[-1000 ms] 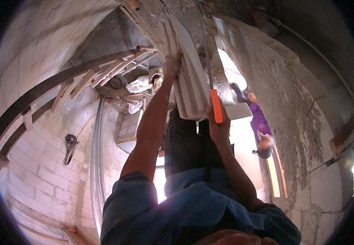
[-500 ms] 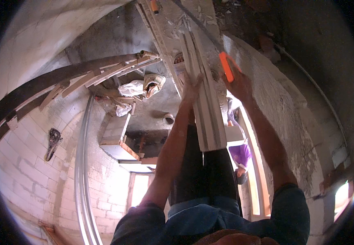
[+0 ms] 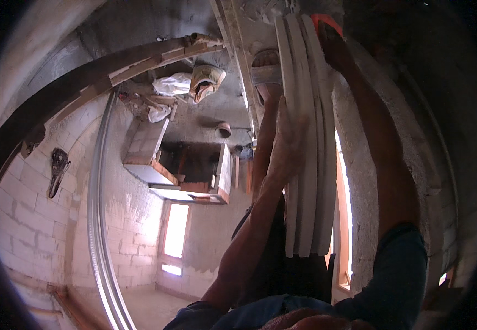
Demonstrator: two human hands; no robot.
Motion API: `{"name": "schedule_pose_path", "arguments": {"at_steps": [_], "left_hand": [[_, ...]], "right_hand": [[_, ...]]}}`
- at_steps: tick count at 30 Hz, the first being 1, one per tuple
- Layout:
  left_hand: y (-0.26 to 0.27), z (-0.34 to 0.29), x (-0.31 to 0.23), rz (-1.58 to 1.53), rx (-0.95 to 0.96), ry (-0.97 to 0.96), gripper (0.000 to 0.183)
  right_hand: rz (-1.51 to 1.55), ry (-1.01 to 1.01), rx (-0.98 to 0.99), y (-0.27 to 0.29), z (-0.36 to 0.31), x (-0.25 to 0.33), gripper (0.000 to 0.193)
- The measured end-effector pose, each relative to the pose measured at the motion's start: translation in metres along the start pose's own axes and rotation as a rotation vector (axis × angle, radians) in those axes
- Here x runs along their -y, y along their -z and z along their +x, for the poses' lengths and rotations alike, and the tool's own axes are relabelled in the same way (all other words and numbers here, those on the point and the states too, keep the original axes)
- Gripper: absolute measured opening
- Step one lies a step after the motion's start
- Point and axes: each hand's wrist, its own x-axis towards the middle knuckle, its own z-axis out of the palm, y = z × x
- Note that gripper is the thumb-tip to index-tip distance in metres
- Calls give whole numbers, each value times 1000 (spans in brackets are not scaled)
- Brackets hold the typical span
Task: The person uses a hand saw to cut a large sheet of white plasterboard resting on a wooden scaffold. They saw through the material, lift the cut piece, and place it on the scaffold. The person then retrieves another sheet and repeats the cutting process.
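Running from just past 12 o'clock down to between 4 and 5 o'clock, right of the view's centre, a long pale grooved strip (image 3: 320, 148) stands lengthwise in front of the person, its lower end over the dark-clad legs. At 2 o'clock, close to the centre, the left hand (image 3: 289, 140) lies against the strip's left side and face; it is blurred, and I cannot tell whether the fingers clasp the strip or only press on it. At 1 o'clock, beside the strip's upper end, the right hand (image 3: 334, 47) is closed around an orange handle (image 3: 329, 22); the rest of that tool is too dark to make out. Just past 12 o'clock, a sandalled foot (image 3: 266, 71) shows immediately left of the strip. Toward 11 o'clock an open sack (image 3: 205, 81) sits by a white bag (image 3: 171, 83), with a small round vessel (image 3: 223, 130) nearer the centre. A dark curved beam (image 3: 57, 99) arches from 9 to 11 o'clock. At 9 o'clock a dark tool (image 3: 59, 168) is against the block wall (image 3: 24, 220), and between 8 and 9 stand slim metal rails (image 3: 96, 214).
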Motion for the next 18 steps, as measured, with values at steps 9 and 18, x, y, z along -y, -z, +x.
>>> {"name": "schedule_pose_path", "arguments": {"at_steps": [9,18], "left_hand": [[20,2,-18,44,135,4,71],[26,2,-5,-29,68,-26,64]], "right_hand": [[-4,-88,62,0,30,15,57],[184,-275,-216,-15,201,7,44]]}}
